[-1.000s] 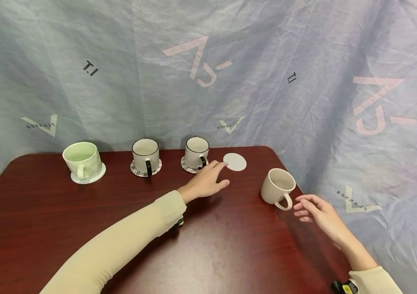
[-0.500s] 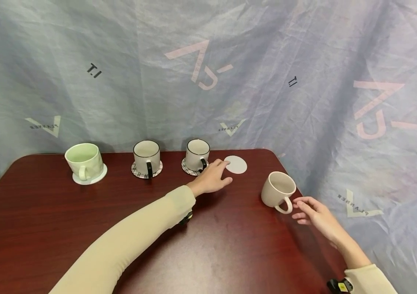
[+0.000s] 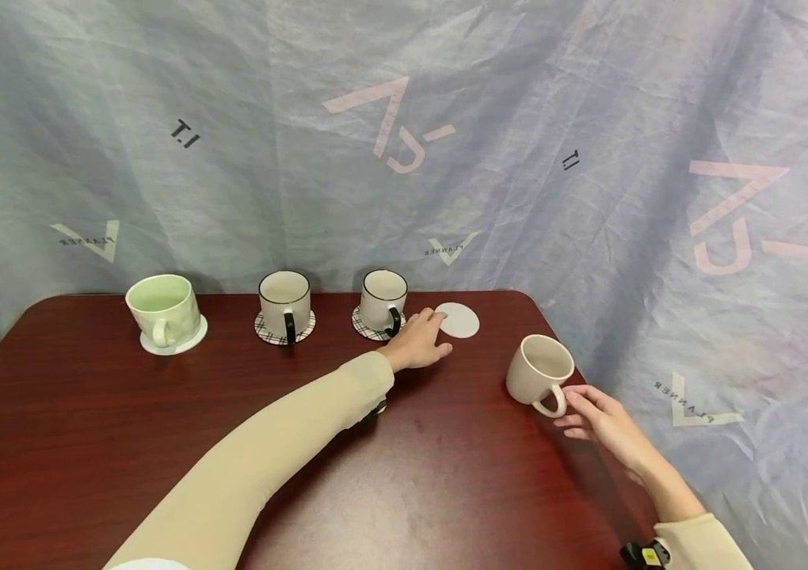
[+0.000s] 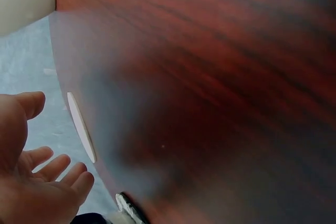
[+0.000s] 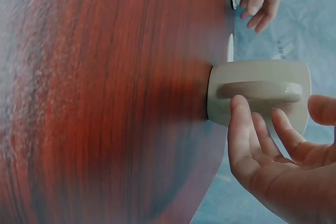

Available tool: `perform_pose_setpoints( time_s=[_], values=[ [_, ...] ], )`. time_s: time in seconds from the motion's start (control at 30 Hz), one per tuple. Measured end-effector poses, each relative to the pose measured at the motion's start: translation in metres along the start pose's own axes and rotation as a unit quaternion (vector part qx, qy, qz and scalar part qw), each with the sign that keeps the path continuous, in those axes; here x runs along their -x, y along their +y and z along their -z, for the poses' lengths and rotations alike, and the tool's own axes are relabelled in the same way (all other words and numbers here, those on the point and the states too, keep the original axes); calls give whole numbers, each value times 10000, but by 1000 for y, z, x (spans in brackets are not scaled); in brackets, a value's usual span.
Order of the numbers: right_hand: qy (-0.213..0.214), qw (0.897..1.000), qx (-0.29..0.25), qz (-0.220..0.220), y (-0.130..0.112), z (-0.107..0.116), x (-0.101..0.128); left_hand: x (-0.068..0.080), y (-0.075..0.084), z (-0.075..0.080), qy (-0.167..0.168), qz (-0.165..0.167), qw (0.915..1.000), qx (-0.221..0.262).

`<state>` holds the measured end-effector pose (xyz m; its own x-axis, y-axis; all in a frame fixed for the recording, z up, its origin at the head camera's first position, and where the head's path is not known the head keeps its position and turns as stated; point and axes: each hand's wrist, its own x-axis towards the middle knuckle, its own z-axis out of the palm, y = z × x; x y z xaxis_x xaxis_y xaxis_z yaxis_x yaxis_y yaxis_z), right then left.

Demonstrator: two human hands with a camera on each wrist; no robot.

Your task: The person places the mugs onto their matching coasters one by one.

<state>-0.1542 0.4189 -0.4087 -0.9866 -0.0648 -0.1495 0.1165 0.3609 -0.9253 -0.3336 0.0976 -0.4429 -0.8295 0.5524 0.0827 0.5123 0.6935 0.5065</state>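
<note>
My left hand (image 3: 431, 336) lies low over the dark red table (image 3: 161, 443), its fingers relaxed. Its index fingertip is at the left edge of a bare round white coaster (image 3: 459, 321). In the left wrist view the palm (image 4: 31, 182) is open, and the coaster (image 4: 81, 127) shows edge-on just beyond the fingers. A beige mug (image 3: 538, 368) stands near the table's right edge with its handle (image 3: 551, 404) turned toward me. My right hand (image 3: 578, 408) is at that handle with its fingers straight. In the right wrist view the fingertips (image 5: 239, 108) reach the mug's handle (image 5: 260, 90) without curling round it.
Along the back stand a pale green mug (image 3: 160, 307) on a white coaster and two black-rimmed white mugs (image 3: 284, 301) (image 3: 383, 298) on checked coasters. A crinkled blue-grey cloth backdrop (image 3: 589, 158) hangs behind and to the right. The table's rounded right corner lies just past the beige mug.
My left hand has slid slightly forward to the white coaster's edge. My right hand has moved in from beside the beige mug to its handle.
</note>
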Motion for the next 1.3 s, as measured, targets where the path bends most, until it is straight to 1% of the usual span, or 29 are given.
perform_pose_setpoints(
  time_s=[0.17, 0.37, 0.43, 0.57, 0.67, 0.9, 1.13, 1.3],
  values=[
    [-6, 10000, -31, -22, 0, -2, -3, -10, -2, -4, -17, 194, 9998, -94],
    [-1, 10000, -16, -50, -1, 0, -2, -22, -1, -10, -74, 311, 9995, -77],
    [31, 10000, -57, -75, -2, 0, -2, -26, -2, -11, -38, 363, 9993, -127],
    [-63, 9998, -159, -39, -1, 0, -4, -29, -5, -13, 11, 577, 9982, -179],
    [-110, 9997, -226, -33, 1, -1, -5, -31, -6, -14, -23, 676, 9976, -164],
    [-152, 9993, -320, -98, 6, -4, -5, -37, -10, -20, -46, 632, 9967, -507],
    [-151, 9985, -504, -140, 7, -6, -5, -47, -13, -24, -91, 833, 9951, -533],
    [-168, 9977, -646, -147, 9, -7, -7, -52, -14, -29, -37, 904, 9949, -455]
  ],
)
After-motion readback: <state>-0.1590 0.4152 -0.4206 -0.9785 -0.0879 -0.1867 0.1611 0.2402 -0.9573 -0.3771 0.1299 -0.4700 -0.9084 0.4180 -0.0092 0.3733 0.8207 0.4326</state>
